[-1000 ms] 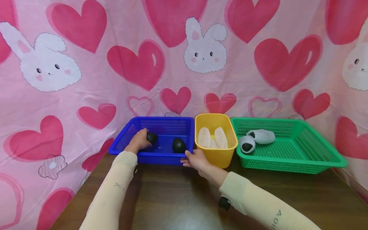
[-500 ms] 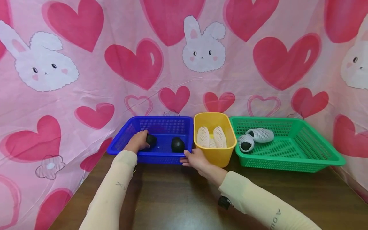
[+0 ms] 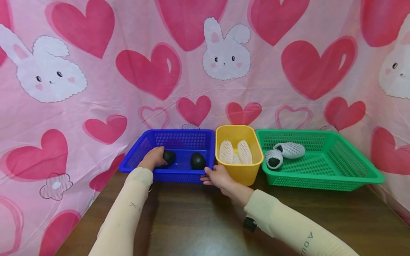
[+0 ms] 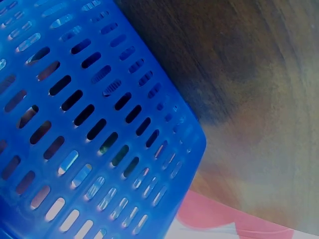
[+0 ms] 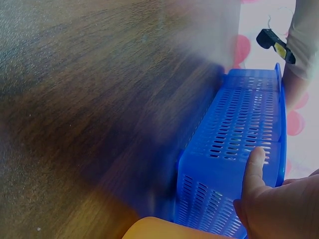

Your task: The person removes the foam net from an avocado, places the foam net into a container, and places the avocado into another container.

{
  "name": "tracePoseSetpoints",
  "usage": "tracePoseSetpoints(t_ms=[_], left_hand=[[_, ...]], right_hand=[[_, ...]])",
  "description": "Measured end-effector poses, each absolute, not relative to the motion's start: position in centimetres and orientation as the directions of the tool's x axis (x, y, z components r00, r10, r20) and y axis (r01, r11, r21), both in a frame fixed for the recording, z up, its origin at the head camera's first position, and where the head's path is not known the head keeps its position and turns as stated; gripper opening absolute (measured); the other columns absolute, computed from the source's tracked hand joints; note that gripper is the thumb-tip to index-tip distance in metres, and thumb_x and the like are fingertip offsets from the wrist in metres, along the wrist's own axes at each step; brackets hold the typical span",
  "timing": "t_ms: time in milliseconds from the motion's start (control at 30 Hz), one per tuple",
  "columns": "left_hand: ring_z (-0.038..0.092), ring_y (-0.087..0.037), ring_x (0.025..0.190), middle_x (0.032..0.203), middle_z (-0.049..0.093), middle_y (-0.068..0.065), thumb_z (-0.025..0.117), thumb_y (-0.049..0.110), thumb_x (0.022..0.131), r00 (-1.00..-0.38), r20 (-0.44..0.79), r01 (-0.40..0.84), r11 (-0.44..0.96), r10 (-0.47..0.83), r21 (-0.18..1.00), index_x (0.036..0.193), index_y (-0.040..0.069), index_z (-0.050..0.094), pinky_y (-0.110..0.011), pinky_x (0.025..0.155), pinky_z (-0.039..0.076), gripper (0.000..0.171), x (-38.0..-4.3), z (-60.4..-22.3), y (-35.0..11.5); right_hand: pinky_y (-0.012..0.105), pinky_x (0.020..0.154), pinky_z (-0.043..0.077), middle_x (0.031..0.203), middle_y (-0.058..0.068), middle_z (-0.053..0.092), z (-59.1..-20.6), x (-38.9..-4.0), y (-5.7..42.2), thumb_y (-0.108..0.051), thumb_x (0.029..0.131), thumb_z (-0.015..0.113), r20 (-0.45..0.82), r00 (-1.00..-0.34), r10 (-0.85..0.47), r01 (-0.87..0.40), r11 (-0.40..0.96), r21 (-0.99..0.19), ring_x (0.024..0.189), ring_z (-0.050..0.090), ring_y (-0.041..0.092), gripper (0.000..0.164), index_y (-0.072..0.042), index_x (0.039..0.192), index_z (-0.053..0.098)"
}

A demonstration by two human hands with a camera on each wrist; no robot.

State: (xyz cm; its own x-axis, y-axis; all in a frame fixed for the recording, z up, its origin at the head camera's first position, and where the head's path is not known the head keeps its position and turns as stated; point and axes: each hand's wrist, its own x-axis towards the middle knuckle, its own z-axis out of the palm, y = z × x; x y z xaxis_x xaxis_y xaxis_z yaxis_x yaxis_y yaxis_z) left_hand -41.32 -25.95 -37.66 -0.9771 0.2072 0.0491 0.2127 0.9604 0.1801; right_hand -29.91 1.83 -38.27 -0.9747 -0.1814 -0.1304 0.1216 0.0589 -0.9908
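In the head view my left hand (image 3: 155,157) reaches over the front rim into the blue basket (image 3: 182,171), its fingers around a dark avocado (image 3: 169,157). A second dark avocado (image 3: 198,161) lies to the right in that basket. At the basket's front right corner my right hand (image 3: 218,176) grips the rim. The right wrist view has that hand (image 5: 271,199) with one finger along the outer slotted wall. Only the basket's outside (image 4: 104,119) and the table show in the left wrist view; the left hand is hidden there.
A yellow bin (image 3: 241,174) with white foam net sleeves (image 3: 245,153) stands against the blue basket. Right of it, a green basket (image 3: 333,183) holds two foam-netted dark fruits (image 3: 289,151). All stand on the brown wooden table (image 3: 198,220), before a pink heart-patterned cloth (image 3: 192,81).
The camera view has shifted slightly. Both hands keep their places, the left at the avocado and the right on the basket's corner.
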Motion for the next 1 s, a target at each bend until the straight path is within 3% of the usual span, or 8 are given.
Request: tracePoseSetpoints(t_ms=[267, 667, 1000], left_hand=[[0.058, -0.039, 0.095, 0.102, 0.061, -0.025, 0.082, 0.016, 0.075, -0.974, 0.071, 0.226, 0.950, 0.216, 0.216, 0.103, -0.007, 0.054, -0.051, 0.088, 0.044, 0.046, -41.44, -37.94, -26.15], [0.051, -0.046, 0.115, 0.122, 0.055, -0.033, 0.080, 0.017, 0.077, -0.974, 0.074, 0.228, 0.947, 0.216, 0.227, 0.129, -0.015, 0.046, -0.053, 0.100, 0.038, 0.070, -41.54, -37.63, -26.75], [0.048, -0.048, 0.120, 0.127, 0.052, -0.035, 0.079, 0.018, 0.078, -0.969, 0.098, 0.245, 0.939, 0.228, 0.240, 0.130, -0.016, 0.045, -0.054, 0.103, 0.035, 0.071, -41.52, -37.38, -26.83]], right_hand=[[0.033, 0.073, 0.056, 0.097, 0.026, 0.068, -38.29, -29.90, 1.90, -0.012, 0.103, 0.049, -0.136, -0.974, -0.181, 0.126, 0.070, -0.990, 0.090, 0.070, 0.032, 0.034, 0.019, 0.117, 0.052], [0.033, 0.072, 0.056, 0.094, 0.025, 0.069, -38.48, -30.03, 1.87, -0.012, 0.103, 0.049, -0.133, -0.975, -0.178, 0.125, 0.054, -0.991, 0.087, 0.070, 0.030, 0.032, 0.018, 0.116, 0.053], [0.033, 0.072, 0.056, 0.095, 0.024, 0.069, -38.40, -30.09, 2.03, -0.014, 0.103, 0.049, -0.151, -0.972, -0.180, 0.144, 0.049, -0.988, 0.092, 0.069, 0.034, 0.034, 0.017, 0.118, 0.052]])
